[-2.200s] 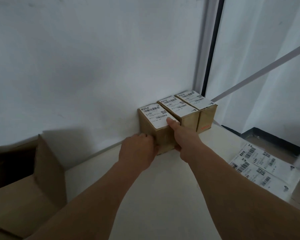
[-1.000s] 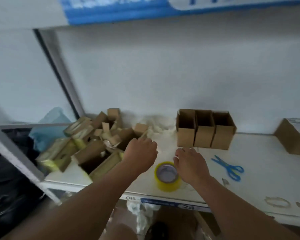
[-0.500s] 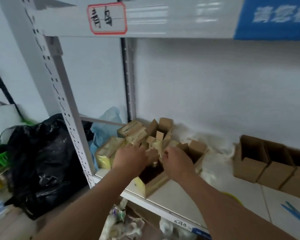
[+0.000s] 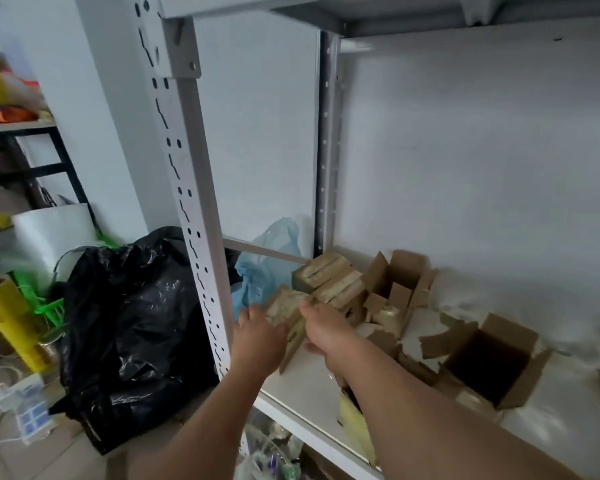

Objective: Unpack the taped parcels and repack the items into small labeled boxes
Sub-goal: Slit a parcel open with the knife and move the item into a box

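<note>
While both hands grip 1 taped parcel at the left end of the white shelf, the left hand curls on its near side and the right hand on its right. 2 more taped parcels lie just behind, beside open small boxes.
</note>
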